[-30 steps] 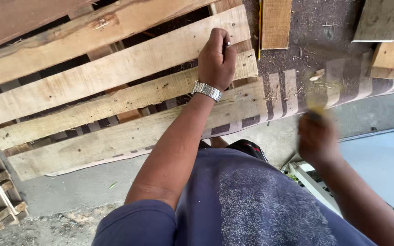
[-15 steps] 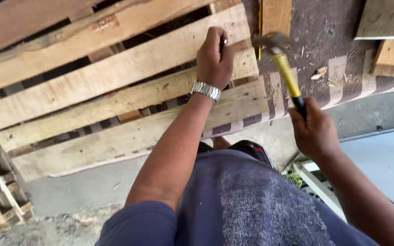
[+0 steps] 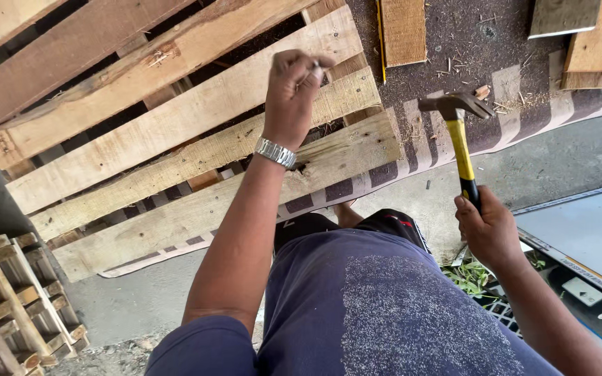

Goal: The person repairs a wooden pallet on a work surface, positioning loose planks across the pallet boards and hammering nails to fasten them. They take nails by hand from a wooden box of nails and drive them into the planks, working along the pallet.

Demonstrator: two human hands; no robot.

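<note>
Your left hand [image 3: 292,90] pinches one nail [image 3: 314,65] over one pallet [image 3: 196,139]; your right hand [image 3: 489,230] grips one hammer [image 3: 458,132].

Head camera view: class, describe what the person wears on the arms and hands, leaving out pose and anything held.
Both hands are bare, without gloves. The left hand has a silver metal link wristwatch at the wrist. Both forearms are bare; a dark blue short sleeve covers the left upper arm. The right hand shows no watch or ring.
</note>
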